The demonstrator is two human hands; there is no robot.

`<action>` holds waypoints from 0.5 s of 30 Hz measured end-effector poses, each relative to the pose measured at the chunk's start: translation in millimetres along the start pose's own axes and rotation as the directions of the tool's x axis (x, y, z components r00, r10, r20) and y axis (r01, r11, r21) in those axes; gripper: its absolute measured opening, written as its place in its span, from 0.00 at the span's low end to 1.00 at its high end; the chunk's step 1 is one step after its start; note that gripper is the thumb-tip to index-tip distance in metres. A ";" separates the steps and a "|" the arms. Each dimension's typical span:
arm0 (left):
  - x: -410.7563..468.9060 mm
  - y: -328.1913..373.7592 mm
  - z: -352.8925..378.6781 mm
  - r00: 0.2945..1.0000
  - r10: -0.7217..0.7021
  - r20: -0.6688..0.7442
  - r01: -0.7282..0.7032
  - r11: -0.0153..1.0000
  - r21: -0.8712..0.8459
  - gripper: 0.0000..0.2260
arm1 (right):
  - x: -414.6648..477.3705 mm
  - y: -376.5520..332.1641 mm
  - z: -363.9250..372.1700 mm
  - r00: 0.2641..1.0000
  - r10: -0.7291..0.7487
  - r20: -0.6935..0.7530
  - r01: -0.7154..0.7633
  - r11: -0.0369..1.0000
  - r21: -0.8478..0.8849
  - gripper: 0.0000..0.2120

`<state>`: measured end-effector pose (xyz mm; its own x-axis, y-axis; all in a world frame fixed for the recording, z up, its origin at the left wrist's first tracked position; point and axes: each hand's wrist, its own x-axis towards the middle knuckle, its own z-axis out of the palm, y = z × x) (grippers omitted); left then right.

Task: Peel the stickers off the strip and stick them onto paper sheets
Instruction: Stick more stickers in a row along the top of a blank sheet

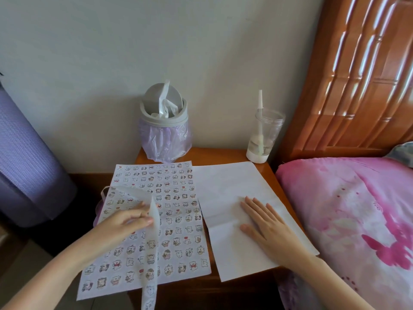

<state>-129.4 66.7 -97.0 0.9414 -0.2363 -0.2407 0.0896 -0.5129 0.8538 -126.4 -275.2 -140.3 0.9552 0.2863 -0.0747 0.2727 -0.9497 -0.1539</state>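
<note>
Pinching the strip [152, 253] near its upper part with the left hand [131, 222], above the sticker-filled sheet [178, 231]. Pressing flat on the blank sheet [225, 182] with the right hand [261, 222], fingers straight and spread. Both sheets side by side on the tabletop [223, 153], blank one to the right. Strip's long axis near-to-far, lower end cut off at the frame's bottom edge. Likely next: carrying a sticker rightward, from the left hand across to the blank sheet, already steadied by the nearer right hand. Hard to make out any lifted sticker at the blurred pinch.
</note>
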 end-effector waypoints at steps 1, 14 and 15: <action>0.0 -1.5 -1.2 1.000 0.002 -0.007 -0.002 1.000 0.008 0.07 | -2.8 1.8 -0.1 1.000 0.002 0.008 -0.002 1.000 0.000 0.36; 4.2 5.1 9.8 1.000 0.017 0.008 -0.017 1.000 -0.008 0.09 | -14.4 10.0 -0.2 0.997 0.080 -0.007 -0.079 0.996 0.051 0.42; 3.9 6.8 10.8 1.000 0.024 -0.001 -0.024 1.000 -0.013 0.09 | -13.7 10.3 -0.2 0.997 0.080 -0.002 -0.080 0.995 0.054 0.43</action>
<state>-128.6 53.3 -97.1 0.9434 -0.2479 -0.2203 0.0718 -0.4960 0.8654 -136.7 -288.9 -140.7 0.9743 0.2088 -0.0849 0.1885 -0.9613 -0.2007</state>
